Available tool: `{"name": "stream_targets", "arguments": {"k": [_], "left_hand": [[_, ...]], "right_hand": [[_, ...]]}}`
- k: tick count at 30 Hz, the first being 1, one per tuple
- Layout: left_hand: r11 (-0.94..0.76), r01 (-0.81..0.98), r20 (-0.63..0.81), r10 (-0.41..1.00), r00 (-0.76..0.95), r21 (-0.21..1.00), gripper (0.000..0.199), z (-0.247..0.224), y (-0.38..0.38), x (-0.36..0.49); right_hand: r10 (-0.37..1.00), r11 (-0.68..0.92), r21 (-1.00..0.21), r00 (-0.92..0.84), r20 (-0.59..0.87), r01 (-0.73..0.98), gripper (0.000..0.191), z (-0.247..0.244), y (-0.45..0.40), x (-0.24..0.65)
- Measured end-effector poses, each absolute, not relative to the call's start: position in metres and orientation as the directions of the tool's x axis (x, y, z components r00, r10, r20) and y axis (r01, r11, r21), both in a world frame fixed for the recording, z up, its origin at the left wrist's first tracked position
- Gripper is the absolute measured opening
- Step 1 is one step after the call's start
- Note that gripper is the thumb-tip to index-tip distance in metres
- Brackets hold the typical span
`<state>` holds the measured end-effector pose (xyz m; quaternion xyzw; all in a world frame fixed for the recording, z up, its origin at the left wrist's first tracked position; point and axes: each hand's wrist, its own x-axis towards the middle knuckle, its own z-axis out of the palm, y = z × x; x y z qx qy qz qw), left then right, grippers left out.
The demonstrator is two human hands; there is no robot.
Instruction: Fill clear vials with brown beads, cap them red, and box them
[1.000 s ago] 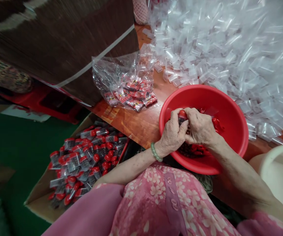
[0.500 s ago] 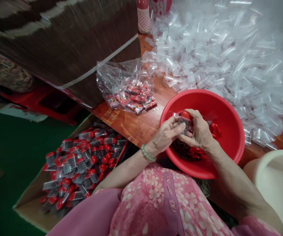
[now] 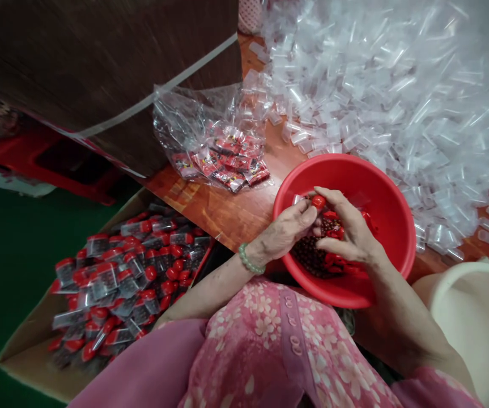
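Above a red basin (image 3: 403, 249), my left hand (image 3: 286, 229) is closed on a small clear container with a red cap (image 3: 318, 202); the cap shows beyond the thumb, while most of the container is hidden by the fingers. My right hand (image 3: 352, 232) is just to the right, thumb and forefinger spread apart with nothing seen between them. Inside the basin lie many dark brown beads (image 3: 307, 258) and several red plastic pieces (image 3: 337, 262). A green bead bracelet (image 3: 248, 259) circles my left wrist.
A cardboard box (image 3: 27, 351) at lower left holds many filled red-capped containers (image 3: 117, 277). Red sachets (image 3: 231, 161) lie in a clear bag on the table. Empty clear containers (image 3: 367, 102) are heaped behind the basin. A cream bucket (image 3: 473, 317) stands right; stacked cardboard (image 3: 112, 68) rises left.
My right hand has let go of the red-capped container and opened slightly to the right. The container now stays in my left hand, its red cap tipped forward. The view has shifted a little.
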<state>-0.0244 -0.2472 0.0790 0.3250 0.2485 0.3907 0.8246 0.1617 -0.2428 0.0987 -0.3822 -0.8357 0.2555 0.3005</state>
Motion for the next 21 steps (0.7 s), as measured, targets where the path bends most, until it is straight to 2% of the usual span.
{"name": "stream_targets", "arguments": {"k": [3,6,8,10,13,15,17,21], "left_hand": [[0.233,-0.345,-0.038,0.872,0.488,0.909,0.041,0.080,-0.249,-0.023],[-0.063,-0.064,0.084,0.893,0.442,0.996,0.041,0.078,-0.252,-0.021],[-0.294,0.093,0.227,0.872,0.433,0.951,0.043,0.075,-0.254,-0.020],[-0.485,0.197,0.365,0.821,0.440,0.852,0.043,0.072,-0.255,-0.019],[-0.618,0.319,0.447,0.762,0.469,0.719,0.045,0.071,-0.257,-0.018],[-0.654,0.370,0.449,0.738,0.505,0.660,0.048,0.072,-0.258,-0.019],[-0.683,0.413,0.437,0.715,0.545,0.602,0.049,0.073,-0.257,-0.020],[-0.726,0.467,0.407,0.677,0.613,0.504,0.048,0.074,-0.257,-0.020]], "right_hand": [[0.879,0.381,-0.857,-0.422,0.221,0.346,0.065,0.105,-0.240,0.164],[0.937,0.180,-0.953,-0.338,0.090,0.244,0.076,0.105,-0.237,0.160],[0.952,0.033,-0.980,-0.305,-0.029,0.197,0.086,0.107,-0.236,0.154],[0.950,-0.120,-0.982,-0.269,-0.156,0.146,0.089,0.109,-0.237,0.149],[0.913,-0.312,-0.947,-0.249,-0.322,0.079,0.091,0.112,-0.241,0.141],[0.899,-0.345,-0.934,-0.255,-0.356,0.089,0.093,0.113,-0.244,0.137],[0.917,-0.301,-0.943,-0.231,-0.326,0.140,0.094,0.115,-0.246,0.134],[0.986,-0.116,-0.945,-0.080,-0.146,0.305,0.092,0.117,-0.248,0.129]]}}
